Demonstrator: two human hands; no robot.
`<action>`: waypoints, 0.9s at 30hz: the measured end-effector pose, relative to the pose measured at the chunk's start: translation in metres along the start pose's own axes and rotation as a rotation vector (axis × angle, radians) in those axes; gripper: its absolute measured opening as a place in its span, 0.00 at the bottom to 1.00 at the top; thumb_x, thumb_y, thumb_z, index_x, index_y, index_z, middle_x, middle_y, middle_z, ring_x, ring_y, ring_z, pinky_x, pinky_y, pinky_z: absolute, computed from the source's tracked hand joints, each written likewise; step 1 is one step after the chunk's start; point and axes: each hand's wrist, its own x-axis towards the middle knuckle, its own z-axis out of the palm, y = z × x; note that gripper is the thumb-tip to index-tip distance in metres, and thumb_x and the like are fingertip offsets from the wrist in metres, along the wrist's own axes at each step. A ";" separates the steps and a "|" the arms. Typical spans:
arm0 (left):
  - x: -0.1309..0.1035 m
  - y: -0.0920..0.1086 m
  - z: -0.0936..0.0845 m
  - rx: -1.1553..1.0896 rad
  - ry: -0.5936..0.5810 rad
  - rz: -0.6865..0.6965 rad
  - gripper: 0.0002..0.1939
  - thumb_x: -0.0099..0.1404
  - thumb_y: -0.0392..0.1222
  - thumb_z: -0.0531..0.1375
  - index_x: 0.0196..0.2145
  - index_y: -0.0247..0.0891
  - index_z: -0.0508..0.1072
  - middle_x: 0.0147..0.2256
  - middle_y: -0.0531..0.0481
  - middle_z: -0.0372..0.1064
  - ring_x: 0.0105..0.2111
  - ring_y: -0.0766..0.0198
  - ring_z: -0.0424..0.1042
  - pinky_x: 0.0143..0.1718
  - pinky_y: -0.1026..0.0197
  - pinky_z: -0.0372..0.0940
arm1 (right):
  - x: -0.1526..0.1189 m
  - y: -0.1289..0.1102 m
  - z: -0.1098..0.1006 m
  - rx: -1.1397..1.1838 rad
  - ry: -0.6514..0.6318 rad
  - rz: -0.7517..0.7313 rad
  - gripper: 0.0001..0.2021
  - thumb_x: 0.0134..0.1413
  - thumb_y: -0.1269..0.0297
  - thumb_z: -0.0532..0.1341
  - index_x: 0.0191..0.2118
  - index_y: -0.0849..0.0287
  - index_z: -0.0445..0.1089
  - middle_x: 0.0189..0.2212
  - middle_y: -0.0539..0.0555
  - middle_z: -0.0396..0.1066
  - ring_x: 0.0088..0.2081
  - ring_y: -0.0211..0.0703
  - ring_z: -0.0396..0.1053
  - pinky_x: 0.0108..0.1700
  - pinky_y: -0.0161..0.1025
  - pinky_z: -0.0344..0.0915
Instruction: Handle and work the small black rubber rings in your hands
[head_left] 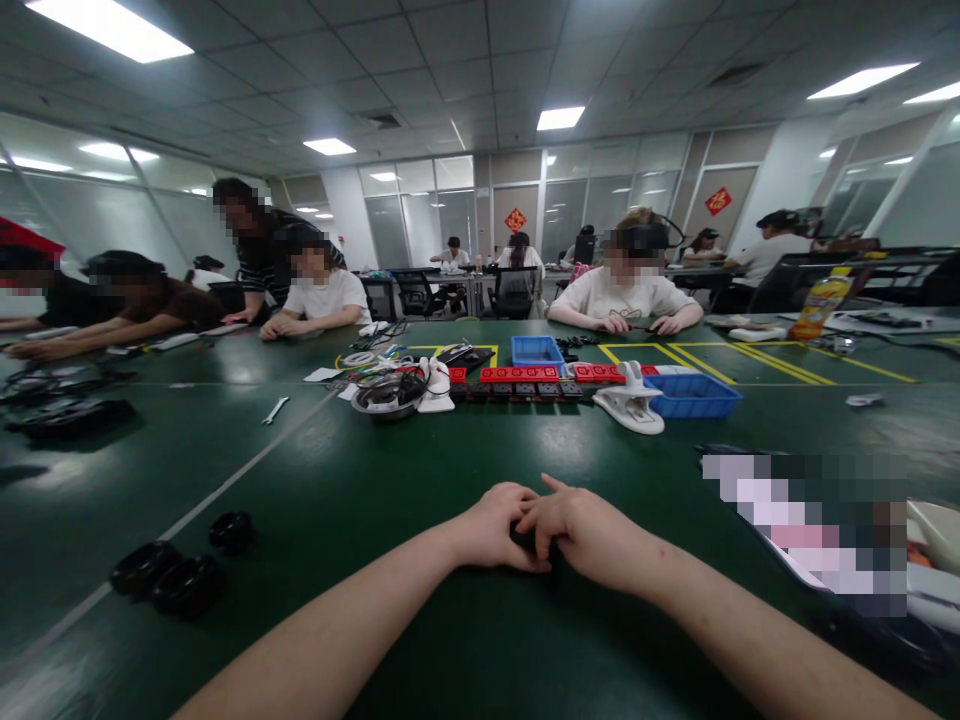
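Both hands meet low over the green table [420,610], in the middle of the view. My left hand [499,525] curls its fingers and thumb around a small black object [525,538], most of it hidden by the fingers. From the other side, my right hand [574,520] has bent fingers pressed on the same object, while one finger points up and away. The object's kind cannot be made out. To the left lie three glossy black ring-shaped parts, one of them a smaller black ring [232,532] set apart.
Farther back stand a blue tray [697,396], a white clamp [634,400], a red-and-black strip of sockets [521,376] and a dish of cables [386,395]. A wrench [275,411] lies left. A dark-edged, blurred-out item [802,530] lies right. Several people sit around the table.
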 end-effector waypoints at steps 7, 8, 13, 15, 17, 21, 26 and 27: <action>-0.002 0.003 -0.001 -0.053 0.064 -0.017 0.32 0.44 0.52 0.66 0.46 0.43 0.66 0.43 0.50 0.62 0.45 0.55 0.61 0.48 0.55 0.57 | -0.004 -0.004 -0.001 -0.007 0.186 -0.022 0.18 0.39 0.81 0.50 0.34 0.57 0.70 0.37 0.50 0.71 0.43 0.39 0.65 0.57 0.50 0.43; -0.003 0.003 -0.001 -0.045 0.081 -0.025 0.35 0.43 0.53 0.66 0.49 0.43 0.64 0.44 0.49 0.62 0.45 0.55 0.61 0.48 0.54 0.57 | -0.004 -0.006 -0.003 -0.015 0.230 -0.003 0.17 0.41 0.80 0.51 0.37 0.58 0.69 0.39 0.51 0.70 0.44 0.40 0.64 0.56 0.49 0.47; -0.004 0.007 -0.003 0.069 0.135 -0.069 0.35 0.42 0.60 0.63 0.45 0.42 0.65 0.45 0.47 0.61 0.48 0.52 0.59 0.55 0.43 0.42 | -0.006 -0.015 -0.009 -0.096 0.285 0.219 0.13 0.47 0.63 0.58 0.41 0.60 0.66 0.39 0.56 0.67 0.42 0.47 0.63 0.44 0.43 0.59; -0.004 0.011 -0.002 0.108 0.128 -0.072 0.32 0.43 0.62 0.62 0.41 0.41 0.67 0.41 0.48 0.63 0.46 0.53 0.61 0.56 0.42 0.39 | -0.006 -0.016 -0.007 -0.141 0.225 0.304 0.13 0.46 0.58 0.59 0.38 0.60 0.67 0.35 0.56 0.67 0.39 0.47 0.63 0.41 0.42 0.60; -0.004 0.013 0.000 0.147 0.123 -0.072 0.31 0.43 0.62 0.62 0.40 0.41 0.67 0.38 0.49 0.64 0.43 0.55 0.63 0.56 0.42 0.39 | -0.004 -0.014 -0.002 -0.179 0.162 0.364 0.11 0.46 0.58 0.59 0.34 0.60 0.68 0.32 0.56 0.66 0.37 0.46 0.63 0.38 0.41 0.60; -0.003 0.015 0.005 0.177 0.130 -0.086 0.29 0.43 0.61 0.63 0.39 0.39 0.67 0.36 0.50 0.65 0.41 0.56 0.64 0.56 0.45 0.43 | 0.000 -0.010 0.005 -0.200 0.112 0.405 0.09 0.45 0.62 0.59 0.34 0.60 0.68 0.32 0.55 0.65 0.34 0.44 0.63 0.36 0.38 0.60; -0.002 0.014 0.006 0.152 0.120 -0.075 0.29 0.43 0.59 0.64 0.39 0.39 0.67 0.37 0.50 0.66 0.42 0.56 0.63 0.55 0.46 0.45 | 0.001 -0.012 0.003 -0.185 0.093 0.412 0.09 0.45 0.63 0.59 0.34 0.60 0.68 0.33 0.55 0.64 0.34 0.43 0.63 0.36 0.37 0.59; -0.002 0.014 0.005 0.147 0.117 -0.072 0.29 0.43 0.58 0.64 0.40 0.39 0.67 0.38 0.50 0.66 0.42 0.56 0.63 0.55 0.45 0.45 | 0.000 -0.012 0.002 -0.183 0.092 0.414 0.09 0.45 0.63 0.59 0.35 0.60 0.68 0.33 0.55 0.64 0.34 0.43 0.63 0.36 0.37 0.59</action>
